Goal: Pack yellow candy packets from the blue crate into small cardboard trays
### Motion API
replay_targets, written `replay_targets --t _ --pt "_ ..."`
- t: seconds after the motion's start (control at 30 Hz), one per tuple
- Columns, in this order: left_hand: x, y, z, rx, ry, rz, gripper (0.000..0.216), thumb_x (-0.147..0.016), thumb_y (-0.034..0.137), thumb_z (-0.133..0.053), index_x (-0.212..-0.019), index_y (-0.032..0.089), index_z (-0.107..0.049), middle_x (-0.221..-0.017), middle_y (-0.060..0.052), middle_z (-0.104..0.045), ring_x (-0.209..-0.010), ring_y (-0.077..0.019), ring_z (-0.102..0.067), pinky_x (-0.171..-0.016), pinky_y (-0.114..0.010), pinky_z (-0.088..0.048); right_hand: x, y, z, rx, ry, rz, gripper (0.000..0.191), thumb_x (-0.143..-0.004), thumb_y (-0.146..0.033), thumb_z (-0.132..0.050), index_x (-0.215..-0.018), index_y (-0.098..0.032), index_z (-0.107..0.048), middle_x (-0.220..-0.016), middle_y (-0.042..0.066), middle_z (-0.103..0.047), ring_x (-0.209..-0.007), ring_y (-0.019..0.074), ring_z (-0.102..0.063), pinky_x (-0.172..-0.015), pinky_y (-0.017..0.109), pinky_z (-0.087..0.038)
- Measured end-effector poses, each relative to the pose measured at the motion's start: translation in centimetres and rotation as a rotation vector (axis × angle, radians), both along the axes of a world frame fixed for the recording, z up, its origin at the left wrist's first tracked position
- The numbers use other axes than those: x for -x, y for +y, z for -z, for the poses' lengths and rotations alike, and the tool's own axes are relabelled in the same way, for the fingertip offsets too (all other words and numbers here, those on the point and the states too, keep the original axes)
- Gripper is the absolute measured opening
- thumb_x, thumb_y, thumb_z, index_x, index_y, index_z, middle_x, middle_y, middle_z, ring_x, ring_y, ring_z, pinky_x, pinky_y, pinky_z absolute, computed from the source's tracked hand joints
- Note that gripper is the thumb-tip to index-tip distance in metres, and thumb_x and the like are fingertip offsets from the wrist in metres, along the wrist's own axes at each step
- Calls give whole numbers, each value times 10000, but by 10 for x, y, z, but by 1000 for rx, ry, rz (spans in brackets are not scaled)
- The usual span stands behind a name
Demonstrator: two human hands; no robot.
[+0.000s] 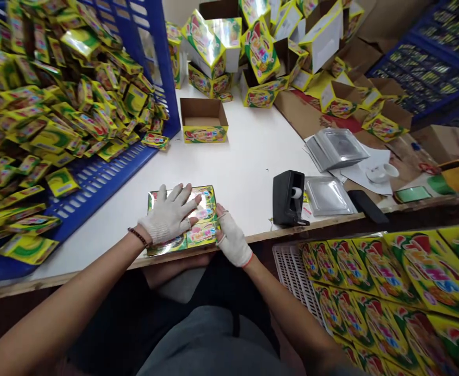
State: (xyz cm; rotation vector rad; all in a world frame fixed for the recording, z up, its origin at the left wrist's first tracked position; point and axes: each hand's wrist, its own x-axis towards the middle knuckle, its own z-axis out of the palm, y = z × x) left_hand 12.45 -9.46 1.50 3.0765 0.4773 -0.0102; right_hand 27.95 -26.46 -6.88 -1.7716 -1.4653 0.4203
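A shallow display box (214, 189) lies near the table's front edge with small yellow fruit-printed packs (202, 234) laid flat in it. My left hand (168, 214), in a white fingerless glove, rests palm down on top of the packs with its fingers spread. Against the box's right side is my right hand (233, 239), gloved the same way, its fingers closed around that edge and partly hidden. Behind them stands an upright box (206, 134) with its top open and a brown inside.
A blue crate (107, 172) heaped with small packs takes up the left. Open cartons (260, 96) pile at the back. To the right are a black tape dispenser (286, 198), clear plastic lids (329, 196) and a dark phone-like slab (367, 206). Packed boxes (381, 282) fill a crate below.
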Motion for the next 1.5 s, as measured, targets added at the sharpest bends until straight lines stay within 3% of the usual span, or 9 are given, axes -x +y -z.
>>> replay_targets --t 0.1,0.23,0.43,0.53,0.67,0.83,1.07,1.23,1.5 --pt "51 -8 9 32 -38 -147 545 -969 462 -381 -1444 209 -470 -1542 -215 -375 -1410 -429 -309 -1072 -684 -224 12 -5 -1 -20 -303 -153 619 -910 -363 -499 -1478 -127 -438 -1568 173 -367 -1505 354 -187 -1196 599 -179" --pt "84 -21 33 173 -223 -272 519 -987 408 -334 -1405 160 -513 -1583 -208 -307 -1486 -395 -180 -1106 -627 -272 3 2 -4 -4 -450 -296 543 -921 -357 -515 -1437 -191 -513 -1544 141 -422 -1491 367 -224 -1187 629 -111" --pt "17 -32 39 137 -271 -460 472 -955 379 -415 -1369 201 -555 -1599 -196 -284 -1480 -463 -172 -1054 -731 -238 -57 6 -24 -28 -342 -69 442 -937 -292 -451 -1342 -181 -587 -1429 156 -542 -1418 305 -384 -1161 549 -292" --pt "-15 -28 24 85 -241 -269 422 -931 283 -462 -1334 244 -580 -1545 -157 -409 -1451 -423 -283 -1078 -728 -216 -102 -27 -41 -139 -297 251 422 -925 -293 -457 -1298 -154 -596 -1291 170 -615 -1256 272 -540 -1093 479 -415" --pt "-28 -18 8 168 -173 235 342 -927 149 -447 -1154 274 -670 -1360 -62 -621 -1263 -233 -541 -1089 -467 -392 -162 -90 -51 -44 -289 778 402 -889 -363 -458 -1122 -112 -668 -1072 170 -675 -1030 283 -610 -976 493 -463" --pt "-27 -17 5 192 -206 264 286 -887 165 -467 -1026 244 -704 -1287 -58 -668 -1193 -248 -582 -1068 -482 -411 -197 -121 -31 277 125 771 462 -889 -465 -385 -880 -158 -730 -922 129 -704 -908 252 -616 -899 426 -470" --pt "-29 -14 21 242 -296 229 353 -870 215 -424 -1058 239 -721 -1236 -80 -694 -1202 -267 -588 -1089 -524 -386 -189 -109 -30 168 185 818 237 -702 -428 -631 -697 -192 -646 -889 85 -663 -911 230 -601 -904 368 -467" --pt "-30 -13 23 227 -316 221 365 -891 230 -384 -1040 238 -717 -1217 -73 -706 -1204 -263 -592 -1084 -521 -394 -157 -132 -40 58 162 887 265 -736 -469 -620 -735 -204 -632 -989 93 -642 -953 231 -598 -902 352 -463" --pt "-30 -10 26 214 -362 246 364 -899 254 -386 -1061 242 -711 -1212 -80 -705 -1193 -280 -602 -1077 -539 -402 -125 -138 -18 148 371 877 404 -728 -598 -503 -736 -201 -576 -705 48 -602 -680 175 -521 -657 301 -443"
